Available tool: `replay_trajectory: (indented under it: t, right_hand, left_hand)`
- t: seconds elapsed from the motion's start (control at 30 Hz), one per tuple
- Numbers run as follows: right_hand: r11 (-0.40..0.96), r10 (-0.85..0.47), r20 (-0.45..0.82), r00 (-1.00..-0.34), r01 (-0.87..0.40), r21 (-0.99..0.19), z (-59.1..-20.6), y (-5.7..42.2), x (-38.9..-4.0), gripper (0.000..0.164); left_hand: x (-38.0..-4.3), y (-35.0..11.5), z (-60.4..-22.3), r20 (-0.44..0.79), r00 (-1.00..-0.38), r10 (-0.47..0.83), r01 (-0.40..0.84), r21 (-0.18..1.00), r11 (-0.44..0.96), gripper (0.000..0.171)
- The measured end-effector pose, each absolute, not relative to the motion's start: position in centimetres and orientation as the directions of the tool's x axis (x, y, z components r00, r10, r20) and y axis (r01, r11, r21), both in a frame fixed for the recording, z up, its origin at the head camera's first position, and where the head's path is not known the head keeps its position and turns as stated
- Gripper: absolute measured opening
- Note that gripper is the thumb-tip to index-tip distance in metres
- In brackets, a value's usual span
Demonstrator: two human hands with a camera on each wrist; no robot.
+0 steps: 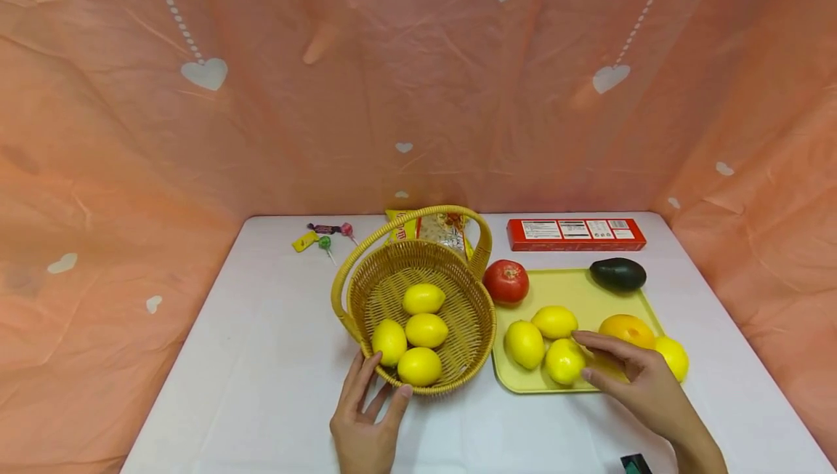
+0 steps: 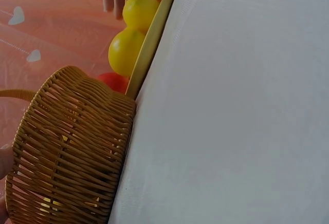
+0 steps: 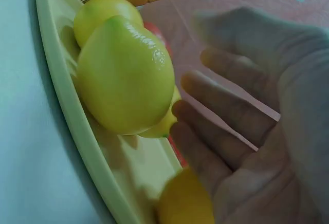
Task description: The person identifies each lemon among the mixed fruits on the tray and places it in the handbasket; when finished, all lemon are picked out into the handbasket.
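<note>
The left hand (image 1: 366, 416) touches the near rim of a round wicker basket (image 1: 467, 285), its fingers fairly straight and spread along the rim. Several lemons (image 1: 426, 331) lie inside the basket. Over the yellow tray (image 1: 549, 388), the right hand (image 1: 644, 379) reaches toward the nearest lemon (image 1: 565, 361), thumb and fingers extended and apart. In the right wrist view its palm (image 3: 267, 183) faces a lemon (image 3: 126, 77), with nothing held. Two more lemons (image 1: 524, 344) sit close beside that one. An orange-yellow fruit (image 1: 626, 330) lies beneath the right hand's fingers, partly covered.
A dark avocado (image 1: 617, 275) lies at the tray's far right corner, a red round fruit (image 1: 506, 282) at its far left. Another lemon (image 1: 672, 358) is at its right edge. Behind are a red box (image 1: 575, 235), a snack bag (image 1: 438, 230) and several candies (image 1: 304, 242).
</note>
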State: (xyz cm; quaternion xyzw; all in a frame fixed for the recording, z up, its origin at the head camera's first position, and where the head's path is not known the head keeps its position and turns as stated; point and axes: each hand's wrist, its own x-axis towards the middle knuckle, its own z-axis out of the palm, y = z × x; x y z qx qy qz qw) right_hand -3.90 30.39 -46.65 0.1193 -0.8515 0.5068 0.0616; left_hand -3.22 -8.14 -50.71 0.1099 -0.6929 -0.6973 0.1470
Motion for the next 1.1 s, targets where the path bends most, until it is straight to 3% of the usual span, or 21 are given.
replay_trajectory:
  t: [0.13, 0.4, 0.93, 1.1]
  right_hand:
    - [0.515, -0.127, 0.181, -0.975, -0.221, -0.828, -47.3, 29.9, -5.2, 0.041]
    - [0.365, -0.235, 0.037, -0.971, -0.124, -0.923, -48.2, 30.2, -5.6, 0.04]
    - [0.335, -0.282, -0.188, -0.941, 0.087, -0.938, -47.8, 31.2, -5.5, 0.051]
    - [0.327, -0.291, -0.148, -0.945, 0.046, -0.944, -47.6, 31.1, -5.3, 0.046]
  left_hand:
    - [-3.3, -8.2, -50.8, 0.064, -0.935, -0.35, 0.066, 0.998, 0.005, 0.06]
    - [-3.3, -8.1, -50.8, 0.051, -0.934, -0.354, 0.054, 0.999, 0.0, 0.059]
    - [-3.2, -8.1, -50.5, 0.045, -0.931, -0.361, 0.054, 0.998, -0.013, 0.059]
    - [-3.2, -8.1, -50.6, 0.046, -0.935, -0.351, 0.054, 0.998, -0.015, 0.059]
